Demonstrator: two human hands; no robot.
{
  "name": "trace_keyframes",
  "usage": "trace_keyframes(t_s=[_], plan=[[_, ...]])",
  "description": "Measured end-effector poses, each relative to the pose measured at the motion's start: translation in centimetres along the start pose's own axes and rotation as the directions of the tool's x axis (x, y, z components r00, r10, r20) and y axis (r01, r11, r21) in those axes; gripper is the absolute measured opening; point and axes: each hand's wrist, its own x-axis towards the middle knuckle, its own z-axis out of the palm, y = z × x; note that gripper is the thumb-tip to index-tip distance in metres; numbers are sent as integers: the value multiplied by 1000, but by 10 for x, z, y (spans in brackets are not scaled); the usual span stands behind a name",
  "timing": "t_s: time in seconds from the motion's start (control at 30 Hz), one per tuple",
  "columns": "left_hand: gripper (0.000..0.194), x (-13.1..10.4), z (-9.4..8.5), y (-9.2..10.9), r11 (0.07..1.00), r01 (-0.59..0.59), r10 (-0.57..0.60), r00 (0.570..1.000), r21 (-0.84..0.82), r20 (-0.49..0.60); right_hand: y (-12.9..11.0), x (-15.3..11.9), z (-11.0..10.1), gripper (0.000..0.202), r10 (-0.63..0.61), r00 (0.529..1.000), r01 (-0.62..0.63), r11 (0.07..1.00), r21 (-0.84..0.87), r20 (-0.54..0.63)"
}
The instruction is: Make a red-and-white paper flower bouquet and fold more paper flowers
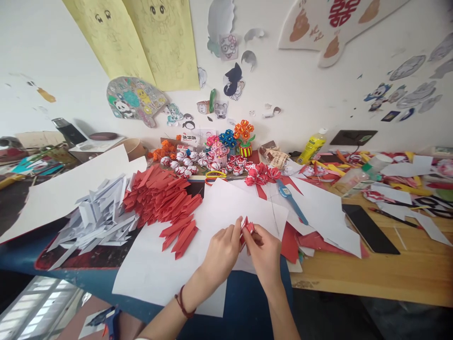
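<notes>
Both of my hands meet over the white paper sheets [233, 203] at the table's front. My left hand [224, 245] pinches one side of a small folded red and white paper piece [247, 226]. On its other side, the fingers of my right hand [264, 248] are closed on the same piece, and they partly hide it. Left of my hands lies a heap of folded red paper strips [159, 198], with a few strips set apart [182, 238] nearest to my left hand. Beyond it is a pile of folded white paper strips [102, 217].
Finished red and white paper flowers [262, 174] and a pot of orange flowers [245, 137] stand at the back. A blue watch [293, 202], a black phone [370, 229] and a yellow bottle [312, 146] are on the right. A blue glue gun [112, 323] lies low at left.
</notes>
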Motion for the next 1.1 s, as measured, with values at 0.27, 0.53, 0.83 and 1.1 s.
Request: trace_keyframes(t_s=[0.27, 0.53, 0.83, 1.1], plan=[[51, 3, -13, 8, 983, -71, 61, 996, 171, 63, -5, -2, 1, 31, 14, 999, -20, 984, 176, 34], [27, 18, -29, -24, 870, 151, -54, 975, -470, 214, 5, 27, -10, 34, -100, 980, 76, 987, 142, 169], [26, 37, 4, -51, 800, 148, -30, 978, -582, 207, 19, 48, -10, 26, -265, 928, 280, 960, -22, 261], [33, 33, 27, -54, 851, 42, 35, 990, -523, 137, 38, 47, -7, 30, -231, 954, 242, 970, -38, 190]])
